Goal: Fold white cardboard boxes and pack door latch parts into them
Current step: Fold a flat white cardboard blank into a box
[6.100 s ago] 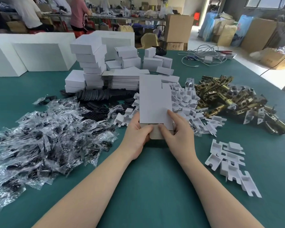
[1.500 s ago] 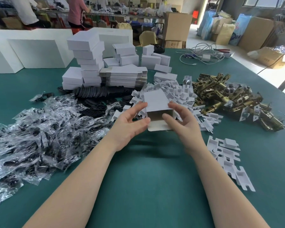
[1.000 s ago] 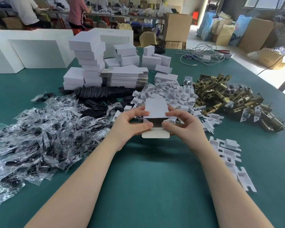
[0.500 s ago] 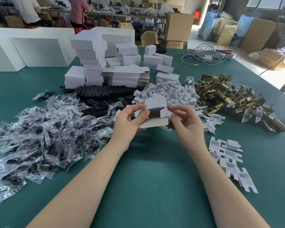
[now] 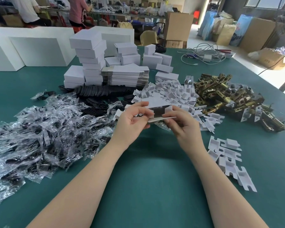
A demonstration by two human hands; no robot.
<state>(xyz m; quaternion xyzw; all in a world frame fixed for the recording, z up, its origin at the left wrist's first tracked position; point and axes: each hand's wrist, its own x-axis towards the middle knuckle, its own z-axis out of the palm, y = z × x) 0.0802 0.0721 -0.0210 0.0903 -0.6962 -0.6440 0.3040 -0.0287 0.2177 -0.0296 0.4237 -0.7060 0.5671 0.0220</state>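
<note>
A small white cardboard box (image 5: 160,106) hangs above the green table (image 5: 146,186), its open dark end facing me and its bottom flap sticking out toward me. My left hand (image 5: 132,121) pinches its left side. My right hand (image 5: 182,124) pinches the bottom flap and right side. Brass door latch parts (image 5: 234,97) lie heaped at the right. White cardboard inserts (image 5: 169,92) are piled just behind the box, and a few more inserts (image 5: 229,160) lie near my right forearm.
Clear bags of black parts (image 5: 39,137) cover the left of the table, black discs (image 5: 99,92) behind them. Flat box blanks (image 5: 125,78) and stacked folded boxes (image 5: 89,60) stand at the back, with cables (image 5: 202,55) far right. People work at benches beyond.
The flat blank has been opened into a box. Over the last second I lifted it and tilted its open end toward me, with the flap now nearly edge-on.
</note>
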